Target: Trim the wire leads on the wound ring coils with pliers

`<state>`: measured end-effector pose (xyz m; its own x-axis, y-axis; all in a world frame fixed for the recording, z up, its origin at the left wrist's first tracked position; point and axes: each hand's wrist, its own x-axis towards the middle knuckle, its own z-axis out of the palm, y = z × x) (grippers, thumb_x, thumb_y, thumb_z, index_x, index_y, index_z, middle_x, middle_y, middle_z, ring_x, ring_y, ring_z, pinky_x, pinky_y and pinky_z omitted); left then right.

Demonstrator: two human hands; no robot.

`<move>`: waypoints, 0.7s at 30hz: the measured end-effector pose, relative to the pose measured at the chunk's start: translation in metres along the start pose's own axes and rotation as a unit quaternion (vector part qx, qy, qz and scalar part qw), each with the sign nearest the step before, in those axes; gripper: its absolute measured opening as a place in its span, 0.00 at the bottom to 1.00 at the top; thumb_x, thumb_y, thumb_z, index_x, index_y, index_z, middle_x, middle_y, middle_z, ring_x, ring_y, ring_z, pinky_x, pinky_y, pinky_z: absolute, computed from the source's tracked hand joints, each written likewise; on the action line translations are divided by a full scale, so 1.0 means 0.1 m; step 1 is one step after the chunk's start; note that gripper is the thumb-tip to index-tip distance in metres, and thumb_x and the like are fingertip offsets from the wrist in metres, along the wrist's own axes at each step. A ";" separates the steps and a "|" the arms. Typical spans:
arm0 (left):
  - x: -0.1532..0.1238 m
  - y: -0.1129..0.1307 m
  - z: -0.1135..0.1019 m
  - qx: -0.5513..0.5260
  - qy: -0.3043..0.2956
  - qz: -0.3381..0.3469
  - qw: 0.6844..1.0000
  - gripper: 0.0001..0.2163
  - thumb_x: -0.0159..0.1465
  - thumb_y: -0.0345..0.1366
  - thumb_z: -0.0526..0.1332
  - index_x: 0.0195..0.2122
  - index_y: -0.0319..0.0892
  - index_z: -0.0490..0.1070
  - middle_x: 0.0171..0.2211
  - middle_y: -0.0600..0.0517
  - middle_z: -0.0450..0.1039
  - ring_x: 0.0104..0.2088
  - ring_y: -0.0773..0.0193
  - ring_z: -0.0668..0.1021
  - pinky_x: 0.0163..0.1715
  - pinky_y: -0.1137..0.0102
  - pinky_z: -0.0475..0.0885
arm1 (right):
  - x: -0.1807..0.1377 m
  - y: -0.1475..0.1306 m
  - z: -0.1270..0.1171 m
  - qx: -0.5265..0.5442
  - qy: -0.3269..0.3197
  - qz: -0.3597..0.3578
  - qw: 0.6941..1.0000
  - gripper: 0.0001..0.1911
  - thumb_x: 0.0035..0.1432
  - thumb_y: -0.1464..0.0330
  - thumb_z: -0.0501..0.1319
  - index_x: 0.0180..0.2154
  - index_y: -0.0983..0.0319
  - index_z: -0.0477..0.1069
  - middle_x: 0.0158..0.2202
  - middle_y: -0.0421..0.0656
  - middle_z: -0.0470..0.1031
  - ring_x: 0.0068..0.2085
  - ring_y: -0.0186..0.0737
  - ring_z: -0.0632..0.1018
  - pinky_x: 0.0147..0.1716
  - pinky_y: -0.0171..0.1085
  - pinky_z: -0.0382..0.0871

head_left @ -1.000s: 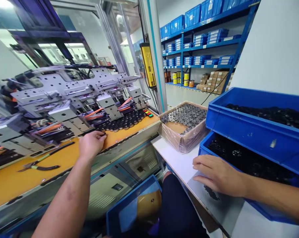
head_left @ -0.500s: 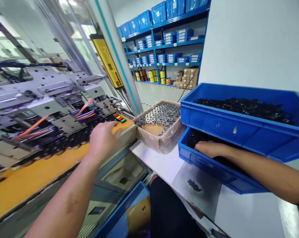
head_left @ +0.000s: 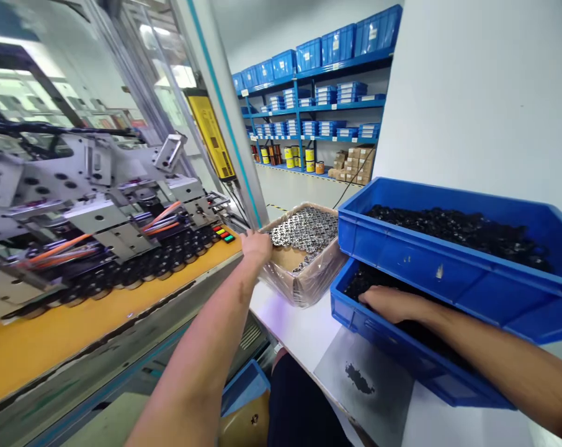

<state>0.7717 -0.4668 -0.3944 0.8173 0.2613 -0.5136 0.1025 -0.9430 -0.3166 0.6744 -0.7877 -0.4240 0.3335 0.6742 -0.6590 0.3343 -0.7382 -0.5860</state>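
My left hand [head_left: 257, 246] reaches to the near left rim of a cardboard box [head_left: 309, 282] lined with plastic and filled with small silvery parts [head_left: 304, 226]; its fingers are hidden behind the knuckles. My right hand [head_left: 392, 304] lies palm down inside the lower blue bin [head_left: 378, 338], on a heap of small black parts [head_left: 369, 279], fingers curled into them. What the fingers grip is hidden.
An upper blue bin [head_left: 453, 261] of black parts overhangs the lower one. A machine [head_left: 90, 205] with an orange deck [head_left: 76, 323], a row of black parts and coloured buttons [head_left: 224, 234] stands at left. A grey sheet [head_left: 369, 385] lies on the white table. Blue shelving [head_left: 318, 112] stands behind.
My left hand left the row of parts on the machine and swung right to the cardboard box. My right hand moved from the grey sheet into the lower blue bin.
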 end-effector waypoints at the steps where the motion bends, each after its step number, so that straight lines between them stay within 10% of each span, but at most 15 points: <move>1: 0.00 0.01 -0.01 -0.016 0.007 -0.004 1.000 0.08 0.67 0.29 0.57 0.44 0.33 0.74 0.50 0.42 0.71 0.59 0.51 0.66 0.58 0.53 0.58 | 0.01 0.00 0.00 -0.002 0.003 0.008 1.000 0.08 0.54 0.73 0.59 0.36 0.65 0.76 0.37 0.48 0.78 0.38 0.46 0.78 0.30 0.36 0.60; 7: -0.51 0.06 -0.03 -0.216 0.087 0.077 0.969 0.03 0.63 0.26 0.60 0.34 0.32 0.72 0.46 0.39 0.72 0.55 0.51 0.70 0.57 0.53 0.61 | 0.01 0.10 0.03 -0.017 0.064 0.005 0.998 0.07 0.53 0.79 0.58 0.33 0.67 0.74 0.38 0.49 0.75 0.42 0.45 0.76 0.39 0.37 0.64; 14: -2.07 -0.06 0.42 -0.588 0.121 0.173 0.781 0.19 0.67 0.41 0.58 0.52 0.31 0.64 0.41 0.41 0.74 0.32 0.66 0.77 0.34 0.69 0.76 | -0.06 0.00 -0.09 0.040 0.285 -0.074 0.955 0.09 0.60 0.70 0.62 0.29 0.67 0.65 0.41 0.50 0.73 0.42 0.41 0.74 0.45 0.40 0.68; 18: -2.55 -0.18 0.49 -0.721 0.102 0.171 0.664 0.11 0.64 0.36 0.64 0.46 0.39 0.74 0.47 0.44 0.72 0.38 0.69 0.79 0.39 0.74 0.76 | -0.20 -0.61 -0.17 0.074 0.406 -0.270 0.870 0.08 0.63 0.68 0.62 0.34 0.66 0.68 0.42 0.48 0.74 0.44 0.35 0.75 0.46 0.34 0.70; 21: -2.67 -0.23 0.43 -0.725 0.125 0.163 0.657 0.10 0.61 0.30 0.68 0.43 0.47 0.77 0.47 0.49 0.74 0.39 0.71 0.79 0.39 0.79 0.75 | -0.29 -1.12 -0.14 0.085 0.458 -0.397 0.791 0.04 0.62 0.73 0.63 0.36 0.68 0.69 0.43 0.50 0.74 0.44 0.34 0.75 0.44 0.32 0.72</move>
<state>0.5264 -0.5062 -0.2839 0.9790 0.1244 -0.1616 0.1836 -0.1929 0.9639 0.6394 -0.7247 -0.3328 0.6025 0.6041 0.5216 0.6615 -0.0122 -0.7498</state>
